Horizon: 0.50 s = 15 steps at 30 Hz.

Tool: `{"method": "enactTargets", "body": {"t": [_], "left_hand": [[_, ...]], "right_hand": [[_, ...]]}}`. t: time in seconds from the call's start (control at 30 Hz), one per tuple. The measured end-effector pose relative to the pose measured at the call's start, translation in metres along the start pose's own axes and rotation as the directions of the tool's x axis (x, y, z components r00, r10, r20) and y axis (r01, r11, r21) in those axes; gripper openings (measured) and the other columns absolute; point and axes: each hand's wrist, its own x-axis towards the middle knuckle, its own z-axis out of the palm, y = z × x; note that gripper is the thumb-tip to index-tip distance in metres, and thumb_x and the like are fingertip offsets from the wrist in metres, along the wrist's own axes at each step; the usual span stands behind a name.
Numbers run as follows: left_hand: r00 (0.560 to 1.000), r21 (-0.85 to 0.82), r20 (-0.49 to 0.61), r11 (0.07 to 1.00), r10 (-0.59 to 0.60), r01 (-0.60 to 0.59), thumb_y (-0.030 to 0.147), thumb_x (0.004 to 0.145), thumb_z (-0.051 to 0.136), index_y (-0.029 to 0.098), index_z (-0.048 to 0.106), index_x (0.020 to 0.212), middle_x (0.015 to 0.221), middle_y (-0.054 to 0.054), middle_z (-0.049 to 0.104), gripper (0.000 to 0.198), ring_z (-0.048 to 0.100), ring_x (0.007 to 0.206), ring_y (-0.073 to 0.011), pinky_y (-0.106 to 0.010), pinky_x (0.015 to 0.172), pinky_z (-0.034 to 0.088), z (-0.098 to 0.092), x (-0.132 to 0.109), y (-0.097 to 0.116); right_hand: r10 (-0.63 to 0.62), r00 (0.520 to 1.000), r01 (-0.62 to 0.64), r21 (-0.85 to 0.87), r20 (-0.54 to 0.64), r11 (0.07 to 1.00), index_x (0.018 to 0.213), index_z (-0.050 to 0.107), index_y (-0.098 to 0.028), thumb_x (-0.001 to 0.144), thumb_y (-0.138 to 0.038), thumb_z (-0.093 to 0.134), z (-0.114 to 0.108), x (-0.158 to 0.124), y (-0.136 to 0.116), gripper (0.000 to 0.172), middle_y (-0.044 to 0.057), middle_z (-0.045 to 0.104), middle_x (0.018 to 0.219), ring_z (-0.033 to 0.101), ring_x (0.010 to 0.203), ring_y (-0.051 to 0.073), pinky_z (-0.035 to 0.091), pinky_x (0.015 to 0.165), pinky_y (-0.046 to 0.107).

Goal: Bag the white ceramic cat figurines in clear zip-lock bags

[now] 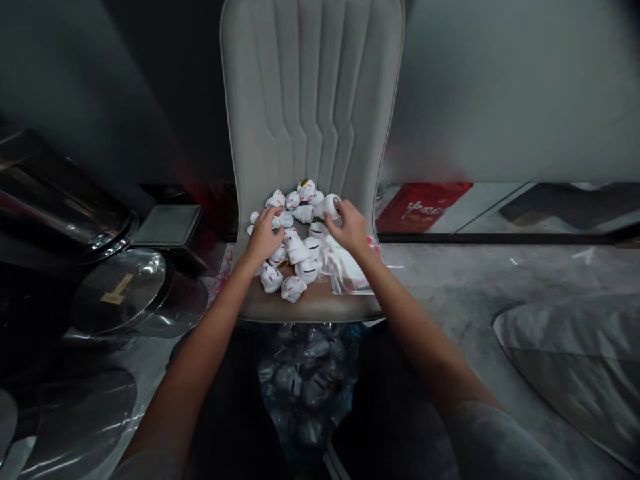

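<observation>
Left of the left hand [263, 235], a dark steel basin [55, 203] lay beyond a round transparent lid [120, 292] with a tan label strip, and a dark square tray [167, 225] stood nearer the chair. These items crowded the floor on that side, reaching close to the seat's left edge. The left hand was held palm down with fingers angled into the heap of white cat-shaped figurines [287, 243]; whether it gripped one could not be told. The heap lay directly beneath and between both hands, on the seat of an upholstered grey chair [310, 307], with the figurines piled against the foot of the chair back [310, 87]. A strip of the seat ran along the near edge, below the figurines and toward the forearms. Under the seat, below both hands, a transparent plastic bag [305, 393] held dark, indistinct contents. The right hand [350, 227] was curved, its fingers [336, 215] wrapped against one white figurine [331, 206] at the heap's right side. Below this hand, a transparent plastic packet [345, 267] with white contents lay on the seat, touching the figurines. Farther right stood a red printed box [423, 207], beyond a grey floor [465, 287] that extended to a pale cushion [565, 360].
</observation>
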Motion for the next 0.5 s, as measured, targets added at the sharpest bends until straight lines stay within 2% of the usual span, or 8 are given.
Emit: {"method": "enactTargets", "body": {"t": [0.13,0.2,0.27,0.33,0.4,0.47,0.5], "left_hand": [[0.995,-0.186,0.051,0.980,0.081,-0.070,0.017,0.076,0.073,0.021,0.045,0.140,0.141,-0.013,0.054,0.070,0.052,0.132,-0.0261,-0.040,0.111,0.042,0.008,-0.003,0.011],[0.994,-0.285,0.059,0.956,0.097,-0.076,0.016,0.075,0.073,0.021,0.042,0.141,0.147,-0.014,0.049,0.074,0.049,0.137,-0.0258,-0.039,0.115,0.038,0.009,-0.001,0.014],[0.995,-0.344,0.073,0.938,0.062,-0.034,0.017,0.074,0.074,0.020,0.044,0.138,0.143,-0.014,0.053,0.071,0.052,0.133,-0.0253,-0.038,0.114,0.039,0.006,0.002,0.012],[0.996,-0.344,0.081,0.937,-0.028,0.055,0.021,0.071,0.078,0.019,0.047,0.132,0.131,-0.012,0.061,0.069,0.060,0.121,-0.0247,-0.037,0.107,0.044,-0.001,0.007,0.006],[0.990,-0.300,0.053,0.944,-0.129,0.139,0.024,0.067,0.082,0.017,0.050,0.127,0.118,-0.009,0.064,0.069,0.063,0.109,-0.0241,-0.037,0.100,0.048,-0.010,0.010,-0.004],[0.982,-0.234,-0.011,0.955,-0.188,0.180,0.022,0.065,0.083,0.015,0.050,0.123,0.113,-0.009,0.064,0.067,0.063,0.107,-0.0251,-0.039,0.099,0.048,-0.018,0.013,-0.014],[0.978,-0.202,-0.048,0.961,-0.202,0.189,0.020,0.064,0.082,0.015,0.050,0.122,0.114,-0.010,0.063,0.066,0.062,0.109,-0.0259,-0.040,0.101,0.047,-0.021,0.013,-0.019]], "right_hand": [[-0.143,0.987,0.118,0.277,0.070,0.953,0.101,0.063,-0.018,0.098,-0.048,0.043,0.005,-0.004,-0.033,0.036,0.009,0.063,0.093,0.058,0.087,0.022,0.048,0.083,0.034],[-0.253,0.962,0.190,0.419,0.100,0.888,0.099,0.065,-0.019,0.098,-0.055,0.045,0.008,-0.003,-0.048,0.041,0.007,0.063,0.090,0.058,0.085,0.021,0.049,0.083,0.033],[-0.301,0.949,0.209,0.527,0.093,0.824,0.103,0.068,-0.019,0.098,-0.059,0.045,0.010,0.002,-0.058,0.046,0.008,0.064,0.096,0.059,0.090,0.020,0.050,0.084,0.033],[-0.233,0.971,0.160,0.577,0.054,0.801,0.111,0.069,-0.019,0.100,-0.055,0.042,0.013,0.013,-0.060,0.046,0.010,0.064,0.110,0.060,0.098,0.020,0.051,0.083,0.032],[-0.129,0.990,0.075,0.570,0.055,0.818,0.115,0.069,-0.019,0.103,-0.044,0.039,0.017,0.030,-0.058,0.041,0.011,0.063,0.120,0.061,0.102,0.019,0.051,0.082,0.030],[-0.113,0.978,0.010,0.496,0.177,0.868,0.114,0.070,-0.015,0.102,-0.030,0.040,0.025,0.049,-0.057,0.036,0.011,0.067,0.117,0.063,0.099,0.017,0.051,0.083,0.029],[-0.137,0.950,0.005,0.423,0.281,0.906,0.113,0.070,-0.013,0.100,-0.025,0.043,0.031,0.059,-0.057,0.033,0.011,0.069,0.114,0.064,0.097,0.017,0.050,0.084,0.028]]}}
